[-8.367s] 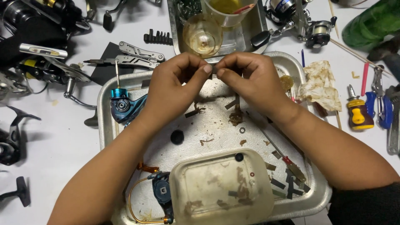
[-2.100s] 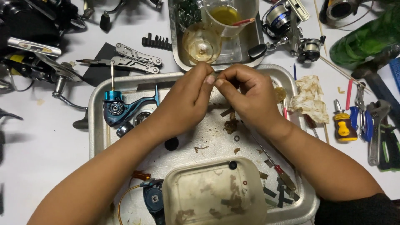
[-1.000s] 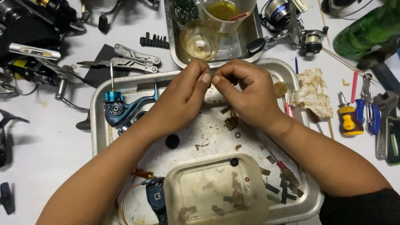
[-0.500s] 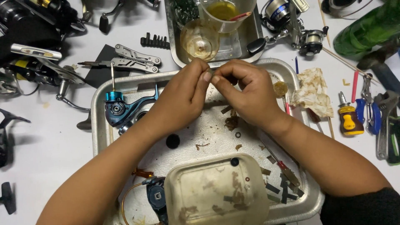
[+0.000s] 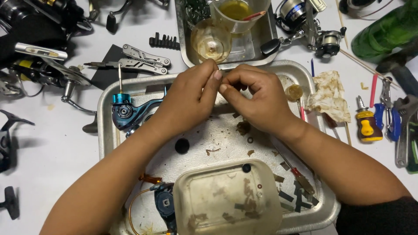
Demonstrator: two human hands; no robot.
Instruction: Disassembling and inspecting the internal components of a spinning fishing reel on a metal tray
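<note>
My left hand (image 5: pixel 189 98) and my right hand (image 5: pixel 254 98) meet fingertip to fingertip over the far half of a metal tray (image 5: pixel 104 130). Both pinch a very small part between thumbs and forefingers; the part itself is hidden by the fingers. A blue fishing reel body (image 5: pixel 128 112) lies in the tray just left of my left wrist. Small dark washers and brown scraps (image 5: pixel 243 127) are scattered on the tray floor below my hands. A cloudy plastic tub (image 5: pixel 226 200) stands in the tray's near part, between my forearms.
A second metal tray (image 5: pixel 257 48) at the back holds a cup of yellow liquid (image 5: pixel 237 13) and a clear lid (image 5: pixel 211 41). A folding multi-tool (image 5: pixel 139 61), reels at left and back right, a stained rag (image 5: pixel 328 95), a stubby screwdriver (image 5: pixel 366 122) and pliers (image 5: pixel 405 130) lie around.
My hands stay pinched together over the tray, with only slight finger shifts. The view has drifted a little; nothing else has moved.
</note>
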